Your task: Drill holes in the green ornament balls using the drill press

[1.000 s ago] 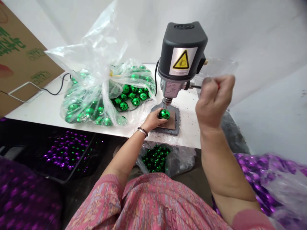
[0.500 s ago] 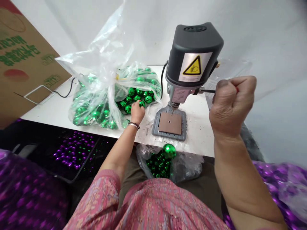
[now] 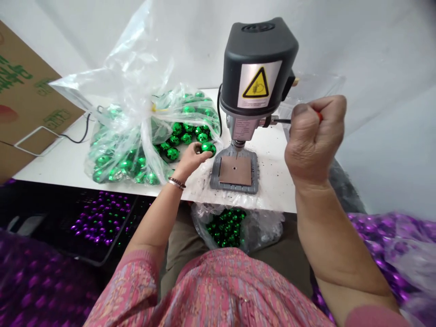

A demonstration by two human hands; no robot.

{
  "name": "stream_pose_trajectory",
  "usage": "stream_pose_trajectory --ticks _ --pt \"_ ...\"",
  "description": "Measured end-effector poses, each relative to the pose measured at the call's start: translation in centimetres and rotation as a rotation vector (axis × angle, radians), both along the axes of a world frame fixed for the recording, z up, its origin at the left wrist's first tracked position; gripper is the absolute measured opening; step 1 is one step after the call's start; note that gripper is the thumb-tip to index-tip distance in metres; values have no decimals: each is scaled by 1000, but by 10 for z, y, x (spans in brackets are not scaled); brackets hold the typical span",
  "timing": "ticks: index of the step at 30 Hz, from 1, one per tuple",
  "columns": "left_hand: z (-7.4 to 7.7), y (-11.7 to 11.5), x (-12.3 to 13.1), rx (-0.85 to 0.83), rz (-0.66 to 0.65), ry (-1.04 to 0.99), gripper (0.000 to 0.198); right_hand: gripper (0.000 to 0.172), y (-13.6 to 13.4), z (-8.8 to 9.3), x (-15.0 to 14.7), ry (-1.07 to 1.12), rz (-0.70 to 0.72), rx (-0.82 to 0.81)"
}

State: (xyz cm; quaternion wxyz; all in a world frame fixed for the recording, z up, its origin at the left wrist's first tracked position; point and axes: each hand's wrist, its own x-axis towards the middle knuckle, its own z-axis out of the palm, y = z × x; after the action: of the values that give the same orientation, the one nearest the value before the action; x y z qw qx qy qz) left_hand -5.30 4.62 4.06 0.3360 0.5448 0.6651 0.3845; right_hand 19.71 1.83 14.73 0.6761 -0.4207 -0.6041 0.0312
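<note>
White worktop (image 3: 272,181) carries a black bench drill (image 3: 257,68); the left hand (image 3: 190,160) pinches a shiny green faceted bauble (image 3: 208,148), while the right hand (image 3: 315,138) clenches a red-handled screwdriver (image 3: 284,121) in a tight fist.

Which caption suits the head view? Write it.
Left hand holds a green bauble beside a bench drill, right hand gripping its lever.

On the desk (image 3: 275,186), a bench drill (image 3: 257,77) stands at twelve o'clock, a plastic bag of baubles (image 3: 126,154) at eleven; a tray of baubles (image 3: 124,236) sits lower at nine.
</note>
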Motion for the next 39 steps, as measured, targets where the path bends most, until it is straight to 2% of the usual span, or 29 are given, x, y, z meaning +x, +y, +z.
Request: stream_pose_trajectory --ticks 2,4,8,11,17,23,29,33,36,39 --pt "-2 -13 14 -102 -81 -279 44 21 1 1 0 -1 2 13" --pt "-6 -21 27 -160 -135 -377 47 22 1 2 0 2 8 3" --pt "-14 -25 45 -102 -237 -215 45 23 0 4 1 6 21 -50" --pt "-15 -22 52 -76 -207 -90 45 23 0 4 1 19 53 -59" --pt "-20 -17 63 -45 -180 -76 45 23 2 1 2 31 183 -107" --pt "-17 -20 68 -7 -187 18 47 25 3 0 4 -33 117 -156" --pt "-6 -26 73 -34 -190 310 65 25 3 0 3 -81 67 -171" --pt "-6 -29 72 -60 -189 432 68 24 2 0 2 -74 82 -163" --pt "-10 -30 69 -38 -232 387 63 24 2 1 1 -61 99 -168" --pt "-15 -29 62 -39 -289 191 52 25 1 2 1 -57 74 -177"
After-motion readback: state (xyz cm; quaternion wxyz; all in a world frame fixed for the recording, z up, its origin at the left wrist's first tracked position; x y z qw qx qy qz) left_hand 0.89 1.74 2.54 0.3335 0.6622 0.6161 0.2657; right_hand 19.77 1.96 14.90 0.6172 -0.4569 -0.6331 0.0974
